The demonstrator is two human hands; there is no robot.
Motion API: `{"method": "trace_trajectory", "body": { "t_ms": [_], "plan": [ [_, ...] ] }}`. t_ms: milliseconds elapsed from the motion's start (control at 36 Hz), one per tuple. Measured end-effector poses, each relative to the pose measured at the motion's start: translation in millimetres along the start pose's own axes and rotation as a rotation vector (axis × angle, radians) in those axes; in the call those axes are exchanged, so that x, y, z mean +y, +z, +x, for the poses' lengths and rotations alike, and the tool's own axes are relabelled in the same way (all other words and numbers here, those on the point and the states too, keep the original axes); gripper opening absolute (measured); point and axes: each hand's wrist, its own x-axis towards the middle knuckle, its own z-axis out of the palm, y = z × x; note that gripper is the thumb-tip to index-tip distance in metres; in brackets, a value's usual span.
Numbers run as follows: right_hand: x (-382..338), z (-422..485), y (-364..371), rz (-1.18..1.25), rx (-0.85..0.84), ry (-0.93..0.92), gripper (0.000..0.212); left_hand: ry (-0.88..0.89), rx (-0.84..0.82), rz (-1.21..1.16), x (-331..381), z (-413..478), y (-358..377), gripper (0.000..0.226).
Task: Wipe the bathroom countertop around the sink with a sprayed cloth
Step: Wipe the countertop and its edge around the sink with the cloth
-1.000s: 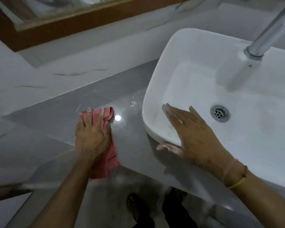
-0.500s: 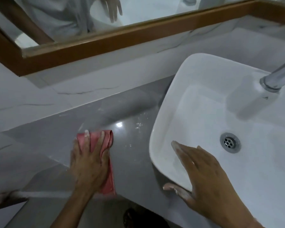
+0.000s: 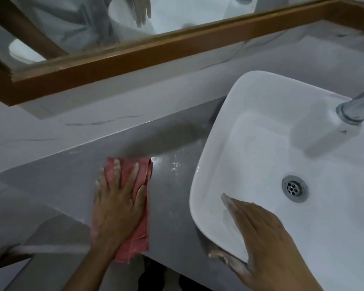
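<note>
A folded pink cloth (image 3: 143, 175) lies flat on the grey countertop (image 3: 57, 181), left of the white vessel sink (image 3: 216, 148). My left hand (image 3: 118, 202) presses down on the cloth with fingers spread, covering most of it. My right hand (image 3: 261, 234) rests on the sink's near left rim, fingers over the edge into the basin and thumb under the rim. Small wet specks glisten on the counter between the cloth and the sink.
A chrome faucet (image 3: 357, 106) reaches over the basin from the right, above the drain (image 3: 293, 189). A wood-framed mirror (image 3: 156, 53) hangs over the marble-patterned backsplash (image 3: 93, 114). The counter's front edge runs just under my left wrist.
My left hand has pushed the cloth away from me along the counter. The view has tilted up, bringing the mirror into sight. My right hand stays on the sink rim.
</note>
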Motion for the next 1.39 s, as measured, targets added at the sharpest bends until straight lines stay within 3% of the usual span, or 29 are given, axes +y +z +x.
{"method": "trace_trajectory", "body": {
  "t_ms": [111, 250, 361, 500, 639, 806, 861, 944, 1056, 1194, 1222, 1306, 1389],
  "plan": [
    [-1.6, 1.6, -0.6, -0.017, 0.04, 0.002, 0.081, 0.016, 0.034, 0.008, -7.5, 40.0, -17.6, 0.062],
    [0.8, 2.3, 1.6, -0.057, 0.028, 0.014, 0.083, -0.02, 0.022, 0.01, 48.3, 90.6, -19.8, 0.061],
    [0.9, -0.5, 4.8, -0.098, 0.018, 0.032, 0.087, 0.295, -0.032, 0.002, 91.7, 83.6, -4.7, 0.058],
    [-2.0, -0.8, 1.9, -0.077, 0.013, 0.044, 0.081, 0.588, -0.106, 0.01, 37.5, 6.9, 12.5, 0.057],
    [-2.7, -3.0, 1.7, -0.092, -0.01, 0.063, 0.079, 0.479, -0.091, 0.039, -32.0, 12.8, 0.0, 0.058],
    [-1.0, -5.2, 2.1, -0.1, -0.039, 0.097, 0.085, 0.141, -0.016, -0.048, 21.9, 64.7, -15.2, 0.058],
    [-2.3, -5.1, 1.5, -0.103, -0.043, 0.1, 0.086, 0.196, -0.026, -0.085, 53.0, 46.0, -6.3, 0.059],
    [-3.4, -4.8, 0.4, -0.101, -0.064, 0.105, 0.087, 0.424, -0.109, -0.098, 81.8, -20.0, 13.4, 0.063],
    [-3.6, -6.2, 0.3, -0.102, -0.091, 0.128, 0.089, 0.487, -0.167, -0.056, 35.9, -71.1, 20.0, 0.06],
    [-4.0, -5.8, 1.0, -0.119, -0.05, 0.114, 0.089, 0.273, -0.221, 0.093, -35.1, -11.5, -3.4, 0.062],
    [-4.4, -5.3, 1.1, -0.123, -0.047, 0.113, 0.089, 0.208, -0.155, 0.078, -35.9, 3.7, -8.8, 0.059],
    [-5.1, -4.7, 0.5, -0.121, -0.057, 0.109, 0.089, 0.097, -0.059, 0.092, -8.6, 35.8, -16.6, 0.057],
    [-6.6, -4.8, 0.0, -0.128, -0.066, 0.107, 0.089, 0.126, -0.011, 0.01, 44.0, 28.4, -6.3, 0.057]
  ]
}}
